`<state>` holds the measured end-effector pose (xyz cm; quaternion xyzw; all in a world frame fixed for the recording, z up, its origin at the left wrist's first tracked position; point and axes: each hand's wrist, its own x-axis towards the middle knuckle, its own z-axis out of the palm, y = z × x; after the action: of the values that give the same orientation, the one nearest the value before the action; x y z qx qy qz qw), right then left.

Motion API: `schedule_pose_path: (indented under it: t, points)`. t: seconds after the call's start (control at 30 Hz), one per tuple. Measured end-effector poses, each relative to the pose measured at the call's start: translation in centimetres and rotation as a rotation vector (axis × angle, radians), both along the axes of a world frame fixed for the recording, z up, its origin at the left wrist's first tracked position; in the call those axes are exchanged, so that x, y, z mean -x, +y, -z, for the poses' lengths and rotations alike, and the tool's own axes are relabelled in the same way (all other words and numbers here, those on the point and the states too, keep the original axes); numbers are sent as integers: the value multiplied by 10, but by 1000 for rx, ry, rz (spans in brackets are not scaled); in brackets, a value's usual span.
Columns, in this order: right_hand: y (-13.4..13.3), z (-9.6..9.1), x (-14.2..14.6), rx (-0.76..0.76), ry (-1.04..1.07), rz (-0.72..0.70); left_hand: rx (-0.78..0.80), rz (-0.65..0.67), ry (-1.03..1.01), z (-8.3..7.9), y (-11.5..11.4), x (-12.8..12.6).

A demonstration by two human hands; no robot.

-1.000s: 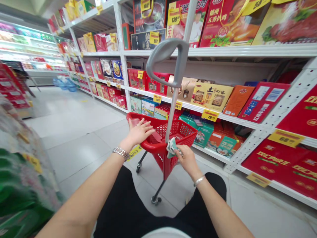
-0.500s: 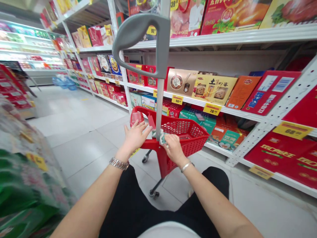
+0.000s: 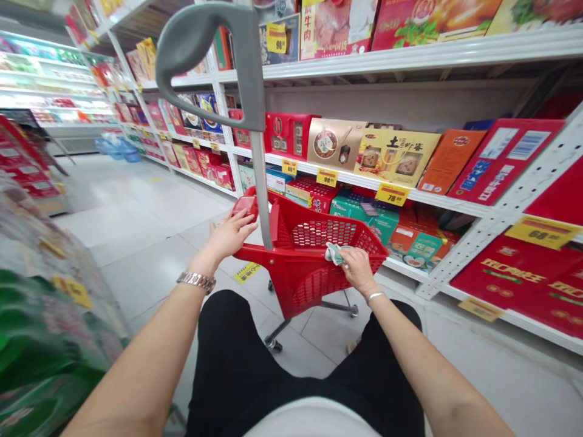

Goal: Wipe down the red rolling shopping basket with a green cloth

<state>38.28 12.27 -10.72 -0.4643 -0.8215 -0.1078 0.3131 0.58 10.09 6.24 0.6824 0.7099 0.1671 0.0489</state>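
A crumpled pale green cloth (image 3: 334, 254) is pinched in the right hand (image 3: 357, 270), whose fingers are curled closed around it, pressing it on the right part of the near rim of a red plastic shopping basket (image 3: 314, 285). The left hand (image 3: 230, 235) is open, fingers spread and palm down, with nothing visible in its grip; its fingertips are just beside a small red piece (image 3: 245, 206) at the basket's left end, though whether they touch cannot be told.

The basket stands on wheels on the tiled floor (image 3: 150, 261), between the person's knees and the right-hand shelving. A metal pole (image 3: 259, 182) rises from it to a grey curved handle (image 3: 204, 54). A silver link watch (image 3: 197, 281) circles the left wrist and a thin bangle (image 3: 376, 296) the right.

On the white shelving (image 3: 410, 67) to the right, yellow price tags read 98 (image 3: 327, 176), 78 (image 3: 392, 194) and 68 (image 3: 543, 232). A gold gift box (image 3: 396, 152) shows the character 土, and a box (image 3: 310, 30) on the top shelf shows 牛肉. A yellow sticker (image 3: 246, 272) lies on the floor behind the basket. Bagged green goods (image 3: 45, 364) blur past at near left.
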Motion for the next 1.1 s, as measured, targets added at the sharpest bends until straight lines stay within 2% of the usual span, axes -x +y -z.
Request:
schedule_pose_path:
  t: [0.17, 0.3, 0.43, 0.57, 0.73, 0.83, 0.9, 0.97, 1.1]
  points:
    - [8, 6, -47, 93, 7, 228, -8, 26, -4, 0, 6, 9]
    - [18, 3, -57, 154, 49, 303, -13, 18, 6, 1, 6, 6]
    - [19, -2, -33, 152, 42, 276, -39, -1, 51, 1, 6, 1]
    - [6, -11, 18, 149, 26, 195, -41, -8, 77, 0, 3, -2]
    - [-14, -40, 98, 164, 26, 45, -77, 1, 52, 3, 0, -1]
    - [-21, -56, 127, 160, 23, -17, -103, 4, 14, 5, 1, 3]
    - [-22, -62, 131, 160, 5, -48, -103, 1, -15, 6, 3, 6]
    - [-19, -62, 123, 161, -24, -63, -91, 2, -39, 6, 5, 9]
    - [-8, -49, 83, 173, -94, 12, -67, 14, -72, 7, 12, 15]
